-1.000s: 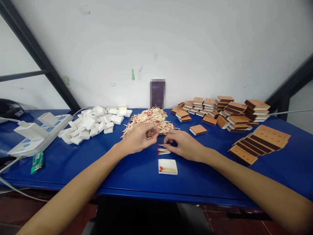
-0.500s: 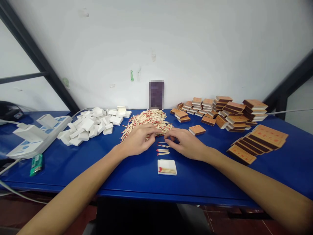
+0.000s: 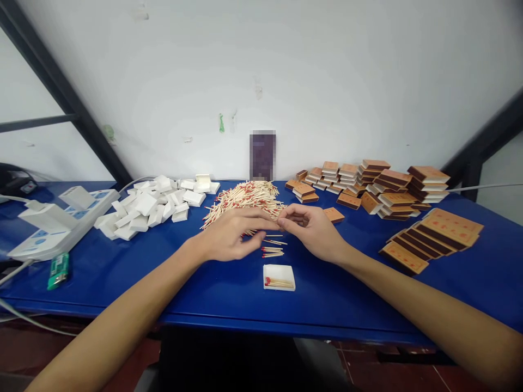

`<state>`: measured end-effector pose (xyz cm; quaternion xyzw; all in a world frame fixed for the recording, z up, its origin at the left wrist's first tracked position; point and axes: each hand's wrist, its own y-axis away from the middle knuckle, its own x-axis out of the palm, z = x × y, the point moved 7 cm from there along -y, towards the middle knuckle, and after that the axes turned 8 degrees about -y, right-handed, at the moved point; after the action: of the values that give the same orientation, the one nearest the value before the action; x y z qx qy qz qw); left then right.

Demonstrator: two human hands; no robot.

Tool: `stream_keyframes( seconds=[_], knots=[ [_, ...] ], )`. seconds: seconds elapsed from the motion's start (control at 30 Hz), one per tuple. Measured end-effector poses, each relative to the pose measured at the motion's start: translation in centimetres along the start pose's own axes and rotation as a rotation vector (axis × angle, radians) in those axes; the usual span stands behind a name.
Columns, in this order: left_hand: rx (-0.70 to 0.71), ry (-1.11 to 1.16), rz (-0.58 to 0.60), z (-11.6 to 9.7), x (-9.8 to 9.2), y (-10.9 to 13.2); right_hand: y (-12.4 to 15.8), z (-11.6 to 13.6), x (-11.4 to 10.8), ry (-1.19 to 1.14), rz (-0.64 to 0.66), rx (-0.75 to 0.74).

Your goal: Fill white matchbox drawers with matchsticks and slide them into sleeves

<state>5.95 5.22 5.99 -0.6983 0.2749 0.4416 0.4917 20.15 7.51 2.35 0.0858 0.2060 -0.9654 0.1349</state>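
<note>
My left hand (image 3: 235, 234) reaches across the near edge of a heap of red-tipped matches (image 3: 249, 196), its fingers stretched to the right and its thumb apart. My right hand (image 3: 314, 231) is pinched with thumb and forefinger, touching or nearly touching the left fingertips; whatever lies in the pinch is too small to make out. Below the hands, several loose matches (image 3: 273, 251) lie side by side on the blue table (image 3: 229, 294). Nearer to me sits an open white matchbox tray (image 3: 279, 270) with several matches along its front side.
White trays (image 3: 147, 206) lie piled at the left, beside a power strip (image 3: 49, 237) and a green pack (image 3: 58, 270). Brown matchboxes (image 3: 394, 179) are stacked at the right; a slanting row of them (image 3: 449, 227) lies closer. A blurred dark upright object (image 3: 262, 155) stands behind the heap.
My left fingers have straightened and reached to the right, with the thumb moving away from them. My right hand has moved slightly up and right, its fingertips closing into a pinch.
</note>
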Motion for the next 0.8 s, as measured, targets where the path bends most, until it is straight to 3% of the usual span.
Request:
stream_keyframes(
  seconds=[0.13,0.27,0.4,0.47,0.63,0.8],
  knots=[
    [-0.121,-0.118,-0.113,2.8,-3.0,1.0,0.1,0.1,-0.1,0.275,0.022,-0.068],
    [-0.295,-0.135,0.038,5.5,-4.1,2.3,0.3,0.5,0.3,0.432,0.088,-0.185],
    [-0.427,0.057,0.388,6.4,-2.5,4.0,0.5,0.7,1.0,0.518,0.152,-0.246],
    [-0.422,0.115,0.471,6.2,-1.7,4.3,0.6,0.6,1.2,0.542,0.173,-0.226],
    [-0.371,0.149,0.523,5.6,-0.2,4.1,0.4,0.2,2.1,0.533,0.210,-0.110],
    [-0.320,0.123,0.525,5.3,0.1,3.8,-0.2,0.3,3.5,0.547,0.252,-0.071]
  ],
)
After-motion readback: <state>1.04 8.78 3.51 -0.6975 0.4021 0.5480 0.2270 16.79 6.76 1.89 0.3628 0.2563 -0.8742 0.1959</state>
